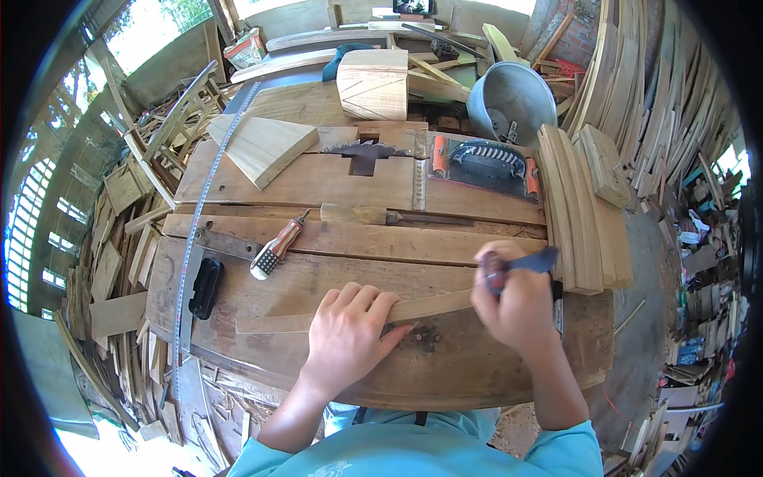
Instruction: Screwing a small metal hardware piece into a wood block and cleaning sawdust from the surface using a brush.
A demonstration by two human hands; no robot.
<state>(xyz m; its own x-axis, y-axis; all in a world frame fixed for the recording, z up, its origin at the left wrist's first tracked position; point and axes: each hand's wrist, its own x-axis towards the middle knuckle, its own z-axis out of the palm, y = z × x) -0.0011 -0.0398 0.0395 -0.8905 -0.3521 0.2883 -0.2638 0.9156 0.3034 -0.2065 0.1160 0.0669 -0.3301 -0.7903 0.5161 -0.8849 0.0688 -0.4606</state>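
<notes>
A thin wooden strip (433,305) lies slantwise across the near part of the workbench. My left hand (347,332) holds it down, fingers curled over it and thumb along its near side. At the strip's right end my right hand (517,304) is closed around a tool with a reddish-brown handle (494,274) and a dark flat blade (536,261); its exact kind is unclear. The hand covers that end of the strip. Beyond my left hand rests a screwdriver (277,248) with a patterned handle. A wooden-handled chisel (354,214) lies along the bench gap.
A sander (486,165) and a metal bucket (511,103) stand farther back. Curved boards (571,211) stack at right. A wooden wedge (266,147), a black case (207,288) and a long steel ruler (208,179) occupy the left. Timber block (372,85) sits at the back.
</notes>
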